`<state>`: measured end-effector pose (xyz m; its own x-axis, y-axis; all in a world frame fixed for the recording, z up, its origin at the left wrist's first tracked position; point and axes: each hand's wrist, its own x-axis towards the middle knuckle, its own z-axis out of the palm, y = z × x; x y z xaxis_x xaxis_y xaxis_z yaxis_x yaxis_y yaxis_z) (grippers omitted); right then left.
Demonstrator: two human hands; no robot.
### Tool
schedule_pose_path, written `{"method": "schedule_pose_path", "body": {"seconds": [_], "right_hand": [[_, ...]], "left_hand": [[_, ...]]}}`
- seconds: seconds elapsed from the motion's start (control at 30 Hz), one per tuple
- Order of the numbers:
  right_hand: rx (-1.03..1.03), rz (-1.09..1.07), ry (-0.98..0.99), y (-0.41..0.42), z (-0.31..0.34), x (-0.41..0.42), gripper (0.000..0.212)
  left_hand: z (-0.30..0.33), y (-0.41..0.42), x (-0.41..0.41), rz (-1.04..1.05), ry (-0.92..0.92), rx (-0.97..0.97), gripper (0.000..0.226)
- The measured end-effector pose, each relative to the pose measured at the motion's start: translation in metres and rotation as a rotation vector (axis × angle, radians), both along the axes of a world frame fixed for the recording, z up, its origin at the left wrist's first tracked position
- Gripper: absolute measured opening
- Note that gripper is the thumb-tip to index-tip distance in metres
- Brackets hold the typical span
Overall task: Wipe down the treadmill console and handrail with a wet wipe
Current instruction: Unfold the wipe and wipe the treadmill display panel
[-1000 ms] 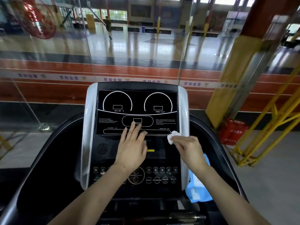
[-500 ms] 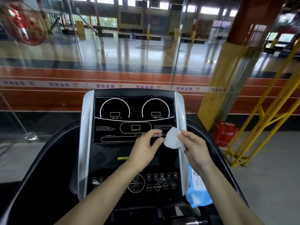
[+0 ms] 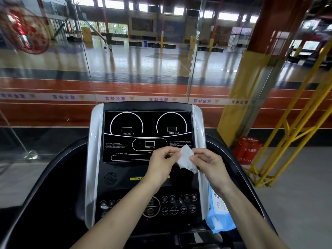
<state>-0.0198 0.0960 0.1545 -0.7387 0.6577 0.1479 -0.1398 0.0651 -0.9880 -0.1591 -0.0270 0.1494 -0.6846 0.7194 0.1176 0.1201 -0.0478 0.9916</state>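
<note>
The treadmill console [image 3: 125, 169] stands in front of me, a black panel with two dial outlines, buttons low down and silver side trims. Black handrails [image 3: 53, 169] curve away on both sides. Just above the lower right of the display I hold a white wet wipe [image 3: 186, 158] between both hands. My left hand [image 3: 161, 163] pinches its left edge with the fingertips. My right hand [image 3: 209, 164] grips its right side. The wipe is lifted off the console and partly unfolded.
A blue pack of wet wipes [image 3: 220, 212] leans in the tray at the console's right side. Glass panels stand right behind the console. A yellow metal frame [image 3: 287, 132] and a red crate [image 3: 248, 150] sit on the floor to the right.
My left hand left the console face and came over to the wipe. My right hand lifted the wipe off the display, and both hands now hold it spread between them.
</note>
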Motion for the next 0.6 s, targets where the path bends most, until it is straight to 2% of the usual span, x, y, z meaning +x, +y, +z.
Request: {"method": "schedule_pose_path", "body": {"seconds": [0.2,0.33,0.4,0.47,0.53,0.6], "right_hand": [[0.291,-0.041,-0.015,0.002,-0.008,0.001,0.030],[0.376,-0.023,-0.034,0.007,-0.009,0.003,0.033],[0.367,-0.006,-0.059,0.010,-0.007,0.004,0.030],[0.271,0.004,-0.077,0.012,-0.003,0.003,0.022],[0.192,0.031,-0.103,0.017,-0.002,0.002,0.025],[0.206,0.057,-0.163,0.019,-0.002,0.000,0.026]], "left_hand": [[0.007,-0.005,0.003,-0.050,-0.212,-0.032,0.014],[0.010,-0.003,0.003,-0.081,-0.240,-0.050,0.015],[0.009,-0.002,0.001,-0.061,-0.220,-0.054,0.020],[0.006,0.000,0.000,-0.058,-0.161,-0.057,0.023],[0.005,0.003,0.001,-0.074,-0.096,-0.033,0.025],[0.002,0.006,0.000,-0.080,-0.030,-0.014,0.024]]}}
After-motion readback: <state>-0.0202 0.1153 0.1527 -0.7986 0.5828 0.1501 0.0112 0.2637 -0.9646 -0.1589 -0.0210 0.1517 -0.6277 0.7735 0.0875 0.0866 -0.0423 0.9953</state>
